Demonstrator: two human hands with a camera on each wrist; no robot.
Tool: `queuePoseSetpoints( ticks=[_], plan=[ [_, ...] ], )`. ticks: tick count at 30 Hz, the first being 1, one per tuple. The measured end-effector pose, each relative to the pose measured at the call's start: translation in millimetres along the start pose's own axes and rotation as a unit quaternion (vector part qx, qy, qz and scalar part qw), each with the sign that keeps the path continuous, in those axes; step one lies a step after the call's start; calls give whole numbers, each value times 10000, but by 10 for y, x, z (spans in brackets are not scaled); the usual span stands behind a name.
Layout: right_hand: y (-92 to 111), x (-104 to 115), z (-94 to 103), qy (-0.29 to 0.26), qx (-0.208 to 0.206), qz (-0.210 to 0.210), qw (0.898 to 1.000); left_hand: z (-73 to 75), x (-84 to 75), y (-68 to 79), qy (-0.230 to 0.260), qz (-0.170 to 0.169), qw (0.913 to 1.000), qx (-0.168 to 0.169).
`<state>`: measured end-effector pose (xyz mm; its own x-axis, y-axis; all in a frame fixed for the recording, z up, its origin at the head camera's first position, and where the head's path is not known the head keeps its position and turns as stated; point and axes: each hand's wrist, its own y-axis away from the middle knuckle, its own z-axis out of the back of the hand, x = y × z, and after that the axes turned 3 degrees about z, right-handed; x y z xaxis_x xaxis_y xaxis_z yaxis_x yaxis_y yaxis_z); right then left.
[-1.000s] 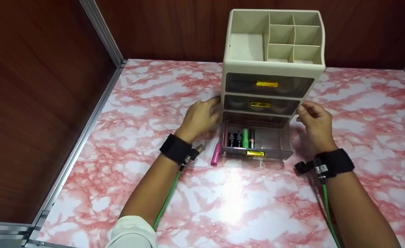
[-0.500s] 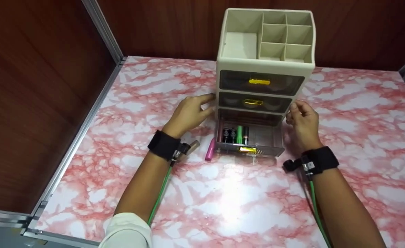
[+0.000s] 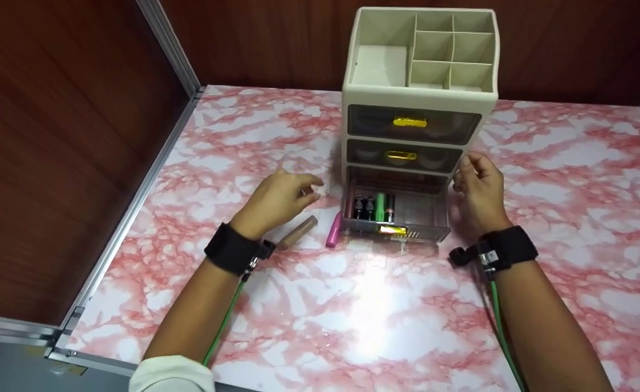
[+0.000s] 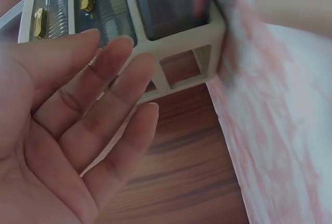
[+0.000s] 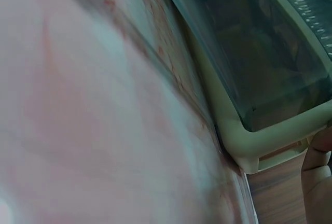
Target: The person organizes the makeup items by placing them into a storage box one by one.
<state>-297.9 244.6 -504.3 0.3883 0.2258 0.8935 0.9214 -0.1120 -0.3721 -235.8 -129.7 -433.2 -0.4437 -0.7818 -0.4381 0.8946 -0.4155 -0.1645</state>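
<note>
A cream drawer organizer (image 3: pixel 420 97) stands at the back of the table, its clear bottom drawer (image 3: pixel 419 212) pulled out. Inside lie a green tube (image 3: pixel 380 207), two black bottles (image 3: pixel 369 208) and other slim tubes. My left hand (image 3: pixel 274 202) hovers left of the organizer, fingers loosely bent and holding nothing; its bare palm shows in the left wrist view. At the organizer's right side, my right hand (image 3: pixel 480 188) grips the frame's edge with thumb and curled fingers. Between left hand and drawer lie a pink tube (image 3: pixel 333 231) and a brownish tube (image 3: pixel 297 234).
The organizer's top has open compartments (image 3: pixel 453 46), and two dark-fronted drawers (image 3: pixel 429 124) with gold handles are closed above the bottom one. Dark wood panels (image 3: pixel 80 136) border the marbled red-and-white table (image 3: pixel 298 316) at the left and back. Green cables run from both wrists.
My left hand has come away from the organizer's left side, moving left and toward me, uncovering the brownish tube. My right hand stays at the right side.
</note>
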Motion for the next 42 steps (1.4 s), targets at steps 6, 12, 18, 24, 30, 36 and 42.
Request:
queuePoseSetpoints(
  ticks=[6,12,18,24,30,36,42],
  plan=[
    [23,38,59,159,-43,8,9999,-123,61,185,-207,98,9995,221],
    [48,40,103,601,49,216,9979,-359,156,265,-192,242,9993,222],
    [83,23,30,806,114,41,9967,-501,225,311,-221,307,9985,397],
    [32,28,-45,528,186,-199,9982,-478,284,313,-316,466,9971,510],
    [9,35,-41,541,172,-229,9981,-442,263,313,-395,400,9907,1236],
    [-7,27,-22,845,358,-39,9958,-375,233,299,-109,198,9898,1405],
    [-27,65,48,664,267,-156,9973,-174,31,135,1302,-115,9842,1192]
  ],
)
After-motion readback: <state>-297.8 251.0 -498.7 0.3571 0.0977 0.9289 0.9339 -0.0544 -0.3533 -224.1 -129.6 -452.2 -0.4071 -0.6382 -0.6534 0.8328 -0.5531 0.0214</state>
